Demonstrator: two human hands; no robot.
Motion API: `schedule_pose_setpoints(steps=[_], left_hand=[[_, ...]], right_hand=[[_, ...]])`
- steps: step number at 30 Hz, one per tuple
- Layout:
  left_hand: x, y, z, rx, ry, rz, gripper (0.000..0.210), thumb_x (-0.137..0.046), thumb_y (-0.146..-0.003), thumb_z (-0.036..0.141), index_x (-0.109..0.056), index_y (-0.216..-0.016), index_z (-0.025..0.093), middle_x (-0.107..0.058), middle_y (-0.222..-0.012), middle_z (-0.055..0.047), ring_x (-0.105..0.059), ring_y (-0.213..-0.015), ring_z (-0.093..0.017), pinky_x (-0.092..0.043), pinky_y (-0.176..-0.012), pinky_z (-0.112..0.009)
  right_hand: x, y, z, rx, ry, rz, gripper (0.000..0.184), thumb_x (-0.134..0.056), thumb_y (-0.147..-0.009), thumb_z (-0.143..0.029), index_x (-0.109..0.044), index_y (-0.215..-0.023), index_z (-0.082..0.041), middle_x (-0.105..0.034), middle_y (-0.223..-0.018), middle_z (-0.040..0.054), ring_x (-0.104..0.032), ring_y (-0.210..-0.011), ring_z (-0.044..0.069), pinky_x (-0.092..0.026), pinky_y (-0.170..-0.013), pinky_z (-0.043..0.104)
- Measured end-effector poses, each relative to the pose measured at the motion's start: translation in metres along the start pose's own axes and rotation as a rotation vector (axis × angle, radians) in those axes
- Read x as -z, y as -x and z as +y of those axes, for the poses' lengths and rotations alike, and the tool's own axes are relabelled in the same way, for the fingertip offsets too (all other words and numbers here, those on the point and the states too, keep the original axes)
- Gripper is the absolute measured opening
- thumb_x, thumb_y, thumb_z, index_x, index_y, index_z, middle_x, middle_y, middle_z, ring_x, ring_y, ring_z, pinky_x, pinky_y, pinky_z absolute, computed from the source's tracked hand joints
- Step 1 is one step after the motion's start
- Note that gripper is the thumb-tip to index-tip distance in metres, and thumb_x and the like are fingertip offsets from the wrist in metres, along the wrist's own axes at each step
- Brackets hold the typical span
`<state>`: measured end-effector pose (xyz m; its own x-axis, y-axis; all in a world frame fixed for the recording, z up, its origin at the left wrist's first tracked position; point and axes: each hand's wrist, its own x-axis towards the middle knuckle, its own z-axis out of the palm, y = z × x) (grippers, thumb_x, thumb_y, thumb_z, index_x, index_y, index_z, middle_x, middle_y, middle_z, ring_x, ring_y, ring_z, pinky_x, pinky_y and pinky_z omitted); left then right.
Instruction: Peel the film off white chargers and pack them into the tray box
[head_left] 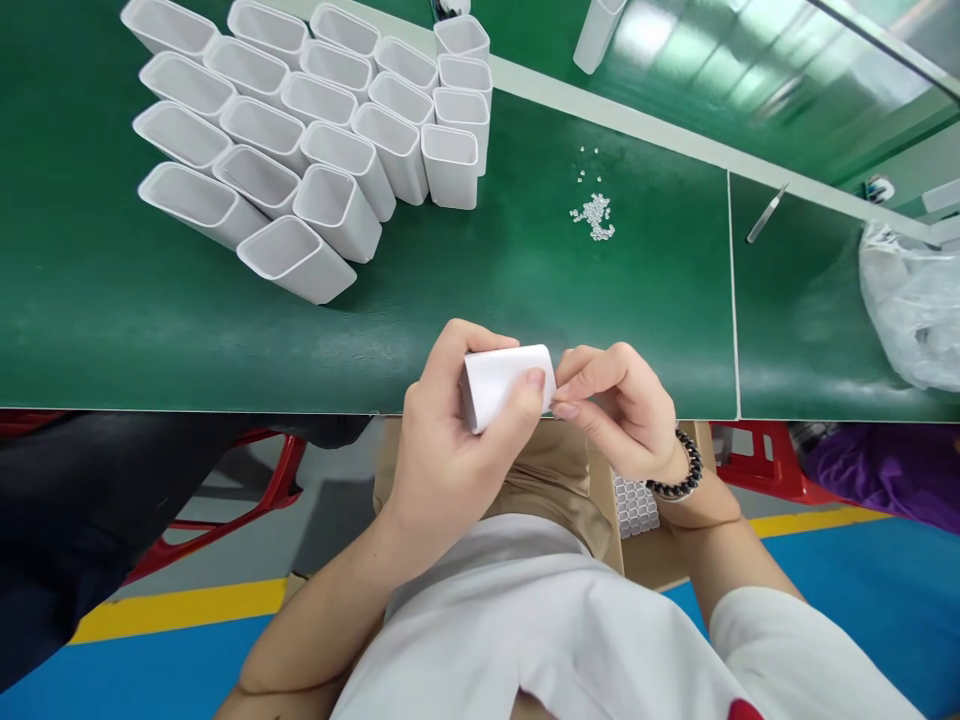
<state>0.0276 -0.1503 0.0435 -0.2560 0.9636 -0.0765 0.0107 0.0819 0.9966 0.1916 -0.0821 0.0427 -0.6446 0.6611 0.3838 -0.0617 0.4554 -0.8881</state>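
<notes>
My left hand (469, 430) is wrapped round a white plastic container (506, 380), which lies on its side just past the table's front edge. Thumb and fingers of my right hand (619, 405) are pinched together at the container's right end; anything between the fingertips is too small to make out. On the green table (637, 300) ahead lies a small heap of tiny clear pieces (596, 215), with several loose ones behind it. Rows of similar white containers (322, 255) stand at the left, their open ends facing up.
A tweezer-like tool (766, 214) and a clear plastic bag (911, 300) lie at the right. Another white container (598, 35) stands at the back. Below the table are a cardboard box (652, 560) holding white parts and red stools (769, 465). A person's dark-clothed leg (82, 510) is at left.
</notes>
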Motion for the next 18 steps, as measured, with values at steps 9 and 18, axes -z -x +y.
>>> schedule_pose_setpoints(steps=[9,18], left_hand=[[-0.002,0.0,0.002,-0.012,-0.053,-0.024,0.02,-0.067,-0.091,0.04,-0.055,-0.095,0.024,-0.057,-0.071,0.005,-0.051,-0.051,-0.009,-0.041,-0.044,-0.021],[-0.005,-0.006,-0.002,-0.031,0.114,-0.081,0.019,-0.069,-0.088,0.03,-0.053,-0.095,0.023,-0.057,-0.075,0.004,-0.053,-0.056,-0.009,-0.045,-0.047,-0.021]], right_hand=[[-0.002,0.001,0.0,-0.05,-0.081,0.022,0.016,-0.059,-0.092,-0.006,-0.052,-0.095,-0.02,-0.057,-0.08,0.0008,-0.051,-0.069,0.012,-0.042,-0.058,0.026],[-0.005,0.005,0.016,-0.042,-0.246,0.069,0.017,-0.06,-0.092,-0.005,-0.053,-0.095,-0.02,-0.058,-0.082,0.0002,-0.058,-0.075,0.012,-0.047,-0.062,0.024]])
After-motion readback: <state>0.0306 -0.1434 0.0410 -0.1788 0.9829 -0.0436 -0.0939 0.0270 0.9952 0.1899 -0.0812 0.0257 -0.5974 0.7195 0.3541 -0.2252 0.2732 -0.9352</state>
